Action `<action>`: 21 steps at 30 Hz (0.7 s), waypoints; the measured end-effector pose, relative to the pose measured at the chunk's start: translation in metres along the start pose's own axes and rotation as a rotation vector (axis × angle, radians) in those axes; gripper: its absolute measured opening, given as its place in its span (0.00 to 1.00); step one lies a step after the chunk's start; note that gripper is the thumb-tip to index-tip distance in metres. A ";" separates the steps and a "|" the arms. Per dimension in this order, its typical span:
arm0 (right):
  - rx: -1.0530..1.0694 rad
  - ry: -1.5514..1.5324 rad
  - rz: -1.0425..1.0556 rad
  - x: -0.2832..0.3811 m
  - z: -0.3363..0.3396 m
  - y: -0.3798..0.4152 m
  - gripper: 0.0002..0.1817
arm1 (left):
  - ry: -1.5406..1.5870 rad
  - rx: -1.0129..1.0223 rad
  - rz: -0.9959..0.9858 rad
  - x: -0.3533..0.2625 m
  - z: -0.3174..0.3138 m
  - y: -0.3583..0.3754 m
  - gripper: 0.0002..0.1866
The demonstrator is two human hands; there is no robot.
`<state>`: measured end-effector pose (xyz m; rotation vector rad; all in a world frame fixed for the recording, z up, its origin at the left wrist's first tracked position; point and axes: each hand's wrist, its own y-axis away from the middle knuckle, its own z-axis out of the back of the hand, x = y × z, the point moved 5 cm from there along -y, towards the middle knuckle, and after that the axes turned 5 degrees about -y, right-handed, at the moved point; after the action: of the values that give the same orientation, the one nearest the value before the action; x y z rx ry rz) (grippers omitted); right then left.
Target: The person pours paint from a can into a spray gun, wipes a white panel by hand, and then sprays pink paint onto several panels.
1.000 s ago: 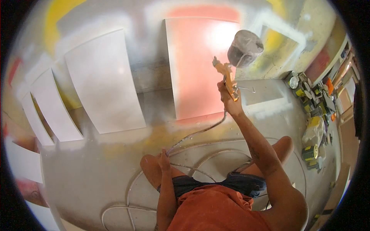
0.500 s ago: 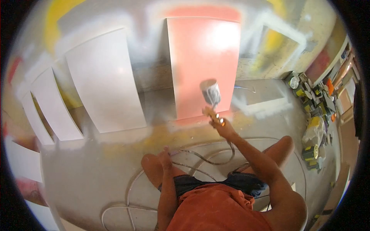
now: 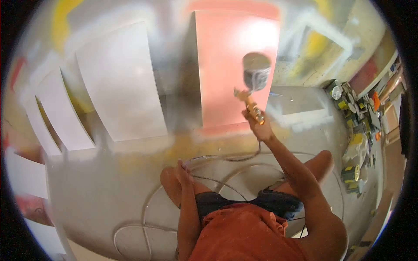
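Observation:
My right hand (image 3: 257,122) is wrapped round the brass-coloured body of a spray gun (image 3: 250,104), held out in front of a panel. The gun's paint-streaked cup (image 3: 256,74) sits on top, a little blurred. Behind it stands a pink-coated panel (image 3: 226,65), leaning upright against the wall, with pink overspray around its edges. An air hose (image 3: 235,159) runs from below the gun down to my left hand (image 3: 183,173), which is closed on it near my left knee.
White panels (image 3: 119,87) lean along the wall at left. More white boards (image 3: 28,176) stand at the far left edge. Loops of hose (image 3: 146,209) lie on the floor around my legs. Paint cans (image 3: 350,173) and clutter (image 3: 359,108) line the right side.
My right hand has moved the spray gun up and to the right across the pink panel. The hose has lifted with it. My left hand stays near my knee.

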<state>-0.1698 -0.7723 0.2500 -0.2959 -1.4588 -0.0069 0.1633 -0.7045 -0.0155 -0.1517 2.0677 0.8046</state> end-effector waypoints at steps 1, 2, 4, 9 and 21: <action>0.038 0.059 -0.134 -0.021 -0.002 0.016 0.12 | 0.050 0.044 0.012 0.001 0.001 0.000 0.16; 0.077 0.115 -0.223 -0.040 -0.003 0.033 0.13 | 0.047 0.039 0.014 0.001 0.001 -0.001 0.16; 0.116 0.171 -0.312 -0.051 -0.008 0.056 0.14 | 0.068 0.101 -0.024 0.001 -0.003 -0.006 0.15; 0.214 0.286 -0.637 -0.068 -0.018 0.074 0.18 | -0.069 0.061 -0.073 0.000 -0.006 0.007 0.17; -0.135 -0.065 0.166 0.109 -0.024 -0.079 0.09 | 0.018 0.058 -0.017 -0.012 -0.008 0.010 0.15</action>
<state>-0.1482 -0.8344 0.3697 -0.5313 -1.4965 0.0392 0.1608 -0.7036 0.0016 -0.1443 2.1017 0.7346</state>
